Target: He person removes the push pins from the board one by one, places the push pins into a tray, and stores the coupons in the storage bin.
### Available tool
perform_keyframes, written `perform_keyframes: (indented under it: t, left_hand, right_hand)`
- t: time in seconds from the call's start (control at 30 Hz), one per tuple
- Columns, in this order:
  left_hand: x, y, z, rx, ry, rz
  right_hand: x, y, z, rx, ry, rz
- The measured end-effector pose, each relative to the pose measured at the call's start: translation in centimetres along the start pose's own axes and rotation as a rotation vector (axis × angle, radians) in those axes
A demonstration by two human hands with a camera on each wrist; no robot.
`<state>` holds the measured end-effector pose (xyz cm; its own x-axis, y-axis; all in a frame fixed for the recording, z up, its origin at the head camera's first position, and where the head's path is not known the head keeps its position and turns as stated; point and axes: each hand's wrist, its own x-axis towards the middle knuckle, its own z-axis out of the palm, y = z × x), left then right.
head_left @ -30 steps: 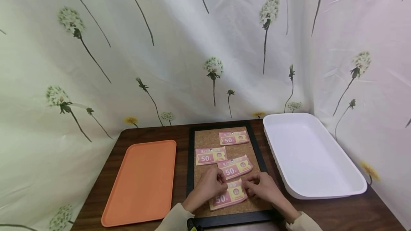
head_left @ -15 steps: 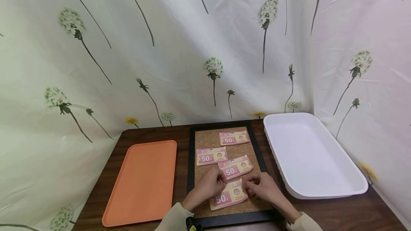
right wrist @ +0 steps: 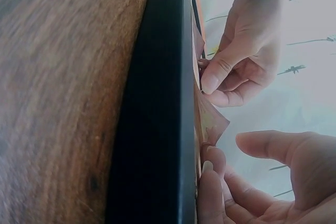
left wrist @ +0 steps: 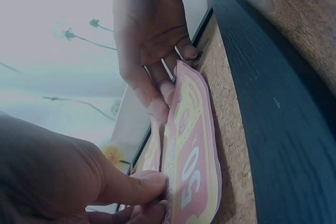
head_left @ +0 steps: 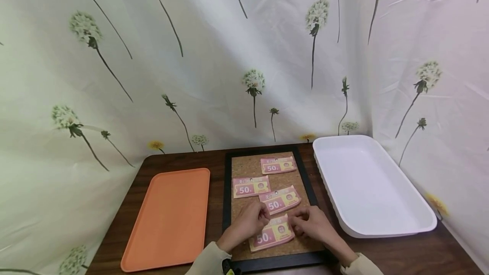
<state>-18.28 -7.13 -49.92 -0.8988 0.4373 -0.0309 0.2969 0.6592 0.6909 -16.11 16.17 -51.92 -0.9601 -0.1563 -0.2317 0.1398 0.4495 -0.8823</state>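
Note:
On a black-framed cork board [head_left: 244, 161] lie several pink and yellow coupons marked 50. My left hand [head_left: 249, 220] pinches the nearest coupon [head_left: 274, 236] at its upper edge, thumb against forefinger; its fingertips cover part of that edge. At the coupon's right corner is my right hand [head_left: 311, 223], fingers touching the edge. The right wrist view shows its thumb [right wrist: 268, 145] apart from the paper, with a coupon corner [right wrist: 220, 128] lifted. Just above my hands is a second coupon [head_left: 280, 199]; farther up the board are two more, a left coupon [head_left: 251, 186] and a top coupon [head_left: 278, 165].
An orange tray [head_left: 170, 220] stands left of the board on the dark wooden table [head_left: 215, 160]. To the right is a deep white tray [head_left: 368, 181]. A curtain printed with dandelions [head_left: 214, 96] hangs behind. Small pins [head_left: 251, 180] show on the upper coupons.

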Motion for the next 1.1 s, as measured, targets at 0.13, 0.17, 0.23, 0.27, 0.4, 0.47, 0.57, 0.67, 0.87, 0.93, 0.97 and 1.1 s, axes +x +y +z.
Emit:
perform_keyframes:
  t: [0.13,0.17,0.23,0.27,0.4,0.47,0.57,0.67,0.87,0.93,0.97,1.1]
  left_hand:
    - [-0.1,-0.1,-0.2,-0.039,-0.018,-0.012]
    - [-0.1,-0.1,-0.3,-0.059,-0.029,-0.013]
    - [-0.1,-0.3,-0.5,-0.101,-0.045,-0.004]
    - [-0.1,-0.4,-0.6,-0.125,-0.053,0.001]
    - [-0.1,-0.9,-0.8,-0.189,-0.071,0.028]
    - [-0.2,-1.1,-0.9,-0.201,-0.075,0.039]
    - [-0.2,-1.3,-1.0,-0.202,-0.073,0.064]
    - [-0.3,-1.5,-1.0,-0.220,-0.063,0.079]
    - [-0.5,-1.8,-1.2,-0.280,-0.046,0.066]
    - [-0.5,-1.8,-1.1,-0.290,-0.035,0.063]
    - [-0.5,-1.8,-1.1,-0.297,-0.030,0.063]
    - [-0.4,-1.8,-0.9,-0.328,-0.011,0.058]
  right_hand:
    - [0.0,-0.1,0.0,0.002,-0.005,-0.002]
    - [-0.1,-0.1,0.0,0.003,-0.006,-0.002]
    - [-0.1,-0.2,0.0,0.002,-0.006,0.000]
    - [-0.1,-0.2,0.0,0.000,-0.005,0.000]
    - [-0.1,-0.3,-0.1,-0.006,-0.001,0.008]
    - [-0.1,-0.3,0.0,-0.007,-0.001,0.010]
    - [-0.1,-0.2,0.0,-0.011,-0.006,0.007]
    - [-0.2,-0.2,0.1,-0.013,-0.004,0.005]
    - [-0.1,-0.1,0.3,-0.007,0.008,-0.014]
    - [-0.1,-0.1,0.4,0.006,0.006,-0.016]
    - [-0.1,-0.1,0.4,0.012,0.007,-0.015]
    - [0.0,-0.2,0.5,0.025,0.004,-0.006]
